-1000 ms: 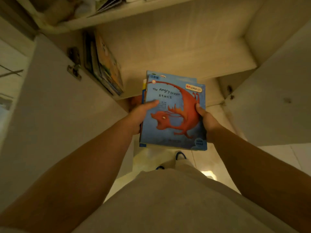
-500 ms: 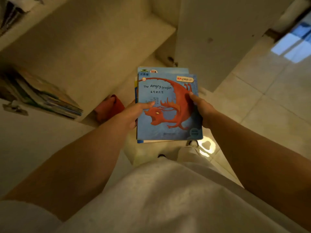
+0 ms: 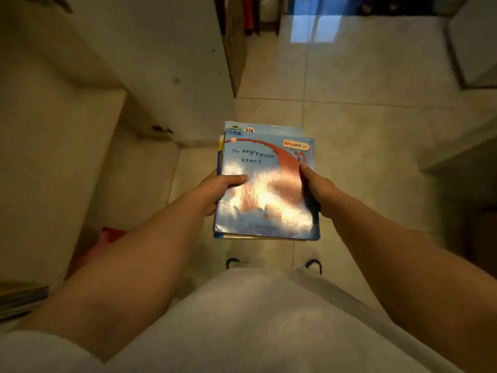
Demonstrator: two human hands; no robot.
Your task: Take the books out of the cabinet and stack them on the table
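We hold a small stack of books (image 3: 265, 184) flat between both hands, out in front of our waist. Our left hand (image 3: 215, 191) is closed on the stack's left edge, thumb lying across the top cover and the other fingers hidden underneath. Our right hand (image 3: 318, 188) is closed on the right edge the same way, thumb on the cover. The top book is a thin blue picture book with a red dragon and the title "The Angry Dragon"; at least one more blue book peeks out behind its far edge.

The covers are glossy and a bright glare lies across the lower half, so we judge them slick against each other. These look like thin, light, slightly floppy paperbacks that could fan out or slide apart. Pinching both side edges with support beneath, as we do now, seems the safest hold.

Below the stack is pale tiled floor (image 3: 363, 125). The open cabinet (image 3: 80, 109) lies to our left, and more books (image 3: 21, 298) rest at the lower left edge. No table is clearly identifiable in view.
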